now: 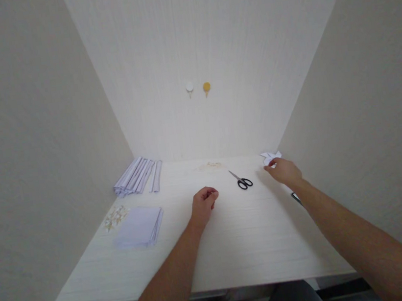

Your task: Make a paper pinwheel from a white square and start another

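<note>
My left hand is above the middle of the white table, its fingers curled together in a pinch. Whatever it may hold is too small to make out. My right hand reaches to the far right corner, beside some folded white paper pieces. Its thumb and forefinger look slightly apart, and no held thing shows between them. Black-handled scissors lie between the two hands, blades pointing to the back left. A dark-edged object is partly hidden under my right forearm.
On the left are a row of folded paper strips, a stack of pale paper sheets and a heap of small white-and-tan pieces. Small tan bits lie at the back. A white hook and a yellow hook are on the back wall.
</note>
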Available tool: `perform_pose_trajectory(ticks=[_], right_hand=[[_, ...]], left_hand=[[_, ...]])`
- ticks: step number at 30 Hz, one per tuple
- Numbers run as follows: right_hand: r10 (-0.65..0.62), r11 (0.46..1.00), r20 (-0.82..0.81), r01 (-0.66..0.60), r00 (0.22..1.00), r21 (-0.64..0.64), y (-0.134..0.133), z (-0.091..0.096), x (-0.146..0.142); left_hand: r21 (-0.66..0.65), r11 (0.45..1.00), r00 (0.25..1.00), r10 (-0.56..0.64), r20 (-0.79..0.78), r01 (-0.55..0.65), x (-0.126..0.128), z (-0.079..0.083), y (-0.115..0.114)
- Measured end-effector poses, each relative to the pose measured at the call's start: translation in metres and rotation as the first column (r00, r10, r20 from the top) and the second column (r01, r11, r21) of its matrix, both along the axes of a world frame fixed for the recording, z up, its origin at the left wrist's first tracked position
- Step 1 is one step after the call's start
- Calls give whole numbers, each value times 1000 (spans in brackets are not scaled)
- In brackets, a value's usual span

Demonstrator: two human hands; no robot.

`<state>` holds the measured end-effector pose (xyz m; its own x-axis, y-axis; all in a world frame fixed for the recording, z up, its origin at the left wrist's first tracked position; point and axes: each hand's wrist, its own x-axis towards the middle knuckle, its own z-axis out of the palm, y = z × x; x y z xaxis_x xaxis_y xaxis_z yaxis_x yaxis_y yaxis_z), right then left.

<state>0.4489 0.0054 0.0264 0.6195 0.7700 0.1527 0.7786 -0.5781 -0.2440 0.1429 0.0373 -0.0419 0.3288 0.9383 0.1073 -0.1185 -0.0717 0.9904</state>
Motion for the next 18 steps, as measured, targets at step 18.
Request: perform_pose_trajectory(ticks=[18], right_hand=[[363,922,-205,-318,909,222,-4,-60,-203]], left_hand=[[403,907,667,377,-643,-124,-195,46,9]])
